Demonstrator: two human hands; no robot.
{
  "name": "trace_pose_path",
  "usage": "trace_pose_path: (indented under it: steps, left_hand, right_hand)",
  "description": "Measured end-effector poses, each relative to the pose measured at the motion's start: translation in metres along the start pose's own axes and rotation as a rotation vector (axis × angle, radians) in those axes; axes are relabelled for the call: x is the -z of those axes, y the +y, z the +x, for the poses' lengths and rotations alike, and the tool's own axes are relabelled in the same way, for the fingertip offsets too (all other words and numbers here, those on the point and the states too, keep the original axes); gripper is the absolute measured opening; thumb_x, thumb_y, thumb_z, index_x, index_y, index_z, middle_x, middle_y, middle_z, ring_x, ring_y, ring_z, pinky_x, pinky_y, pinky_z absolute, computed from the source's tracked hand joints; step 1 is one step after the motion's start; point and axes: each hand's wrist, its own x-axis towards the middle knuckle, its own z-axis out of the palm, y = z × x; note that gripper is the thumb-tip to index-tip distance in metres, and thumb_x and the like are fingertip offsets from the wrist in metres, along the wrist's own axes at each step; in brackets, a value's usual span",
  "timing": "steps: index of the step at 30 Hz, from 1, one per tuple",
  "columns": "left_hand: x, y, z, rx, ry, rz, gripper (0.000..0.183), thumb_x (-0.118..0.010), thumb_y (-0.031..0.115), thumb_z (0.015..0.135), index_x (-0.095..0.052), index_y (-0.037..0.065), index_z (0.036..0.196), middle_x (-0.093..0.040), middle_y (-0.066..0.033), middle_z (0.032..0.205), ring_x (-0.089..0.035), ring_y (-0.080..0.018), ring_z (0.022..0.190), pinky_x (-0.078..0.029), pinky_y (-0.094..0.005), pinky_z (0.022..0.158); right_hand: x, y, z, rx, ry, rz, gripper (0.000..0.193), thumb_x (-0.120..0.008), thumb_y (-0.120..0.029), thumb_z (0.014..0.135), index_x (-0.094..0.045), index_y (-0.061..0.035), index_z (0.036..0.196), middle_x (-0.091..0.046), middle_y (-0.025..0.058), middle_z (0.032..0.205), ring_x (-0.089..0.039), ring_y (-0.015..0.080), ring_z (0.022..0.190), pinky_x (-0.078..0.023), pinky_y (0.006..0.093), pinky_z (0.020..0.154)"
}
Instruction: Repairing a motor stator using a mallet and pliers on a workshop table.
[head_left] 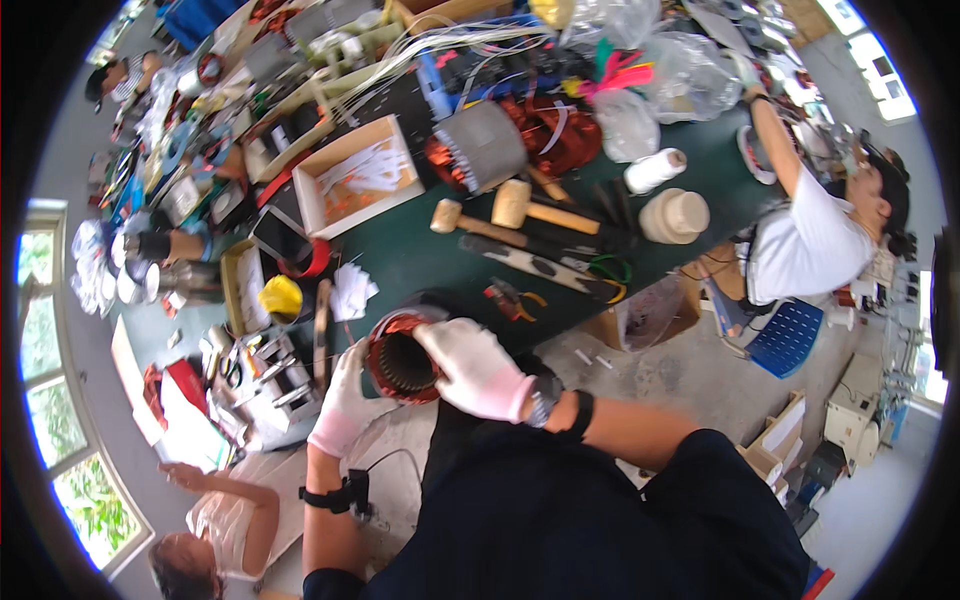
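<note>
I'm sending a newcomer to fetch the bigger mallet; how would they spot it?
On the green table, find the gray cylinder. Just this side of it lies the bigger mallet, its handle pointing right. Unlike the smaller mallet to its left, it has a chunkier pale head and a lighter handle.

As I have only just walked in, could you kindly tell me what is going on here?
A person's white-gloved left hand is against the left side of a hollow cylinder with copper-coloured windings; the white-gloved right hand is over its rim. Beyond it, two wooden mallets lie on the dark green bench.
</note>
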Motion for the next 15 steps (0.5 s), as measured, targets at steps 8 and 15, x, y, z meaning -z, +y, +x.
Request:
trace_pose_path:
  steps: [8,15]
  left_hand:
    - [-0.057,-0.045,0.032,0.099,0.518,0.083,0.036,-0.062,0.000,0.093,-0.064,-0.004,0.129,-0.064,-0.0177,0.125,-0.062,-0.0347,0.119,-0.047,-0.0429,0.109]
    - [-0.049,-0.022,0.044,0.107,0.329,-0.062,0.050,-0.068,-0.004,0.086,-0.062,-0.005,0.137,-0.060,-0.0158,0.134,-0.061,-0.0284,0.125,-0.045,-0.0389,0.114]
  right_hand:
    - [-0.057,0.005,0.015,0.281,0.118,-0.407,0.060,-0.066,-0.020,0.091,-0.055,-0.0049,0.148,-0.063,0.0144,0.132,-0.061,0.0323,0.119,-0.058,0.0423,0.084]
    - [-0.030,0.029,0.040,0.057,0.347,0.332,0.019,-0.060,-0.018,0.104,-0.070,-0.0018,0.106,-0.072,0.0174,0.092,-0.069,0.0403,0.093,-0.055,0.0466,0.082]
